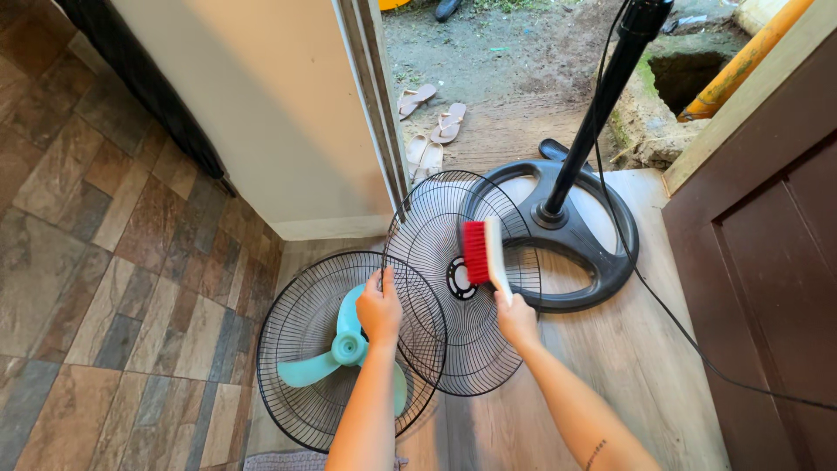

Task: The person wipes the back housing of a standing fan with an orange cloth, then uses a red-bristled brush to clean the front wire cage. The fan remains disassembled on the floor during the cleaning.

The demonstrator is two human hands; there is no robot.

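Red-bristled brush (pixel 482 253) clasped in right hand (pixel 516 319), left hand (pixel 378 310) gripping black fan grille (pixel 462 283)

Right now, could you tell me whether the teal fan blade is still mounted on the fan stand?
No, the teal fan blade lies inside the black grille flat on the floor, apart from the fan stand.

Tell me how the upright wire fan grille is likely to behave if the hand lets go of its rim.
The fan grille stands on edge, steadied only by the left hand, so it would probably tip or roll. Thin open wire suggests it is light for its size and may flex slightly under the brush held by the right hand.
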